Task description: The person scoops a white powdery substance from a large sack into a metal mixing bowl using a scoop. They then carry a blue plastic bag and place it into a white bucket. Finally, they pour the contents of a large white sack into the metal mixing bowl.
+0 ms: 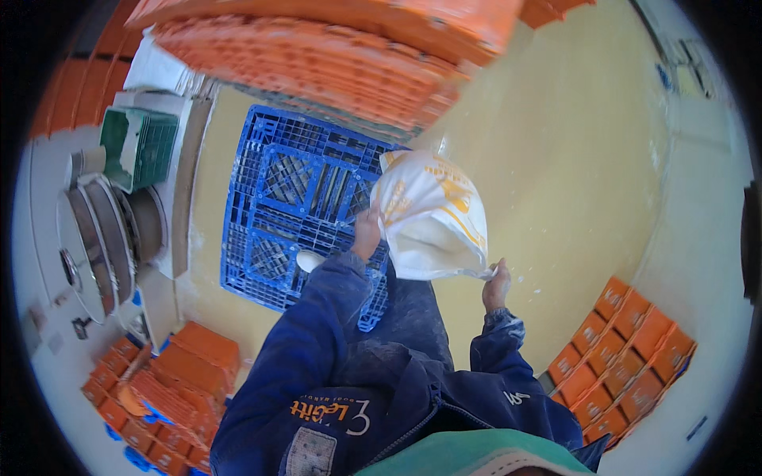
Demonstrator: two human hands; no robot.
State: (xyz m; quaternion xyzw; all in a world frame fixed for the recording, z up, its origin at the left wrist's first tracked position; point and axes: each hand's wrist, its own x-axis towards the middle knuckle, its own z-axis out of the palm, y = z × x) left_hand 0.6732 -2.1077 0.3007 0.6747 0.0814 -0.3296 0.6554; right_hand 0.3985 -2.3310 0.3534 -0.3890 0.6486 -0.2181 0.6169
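Note:
A white sack with orange print [437, 208] hangs between my two hands, its mouth open towards me and a pale inside showing. My left hand [367, 231] grips its left edge. At the lower right, my right hand [497, 285] pinches a corner of the sack's mouth. Below and left of the sack lies a blue plastic pallet [289, 208] on the floor. A small white round object [309, 260] is on the pallet, close to my left sleeve; its kind cannot be told.
Orange crates [315, 65] stand stacked beyond the pallet. More orange crates are stacked at lower left [196, 357] and lower right [619, 357]. At left, a green crate [156, 149] and large round sieve-like metal pieces [98, 244] stand near a wall.

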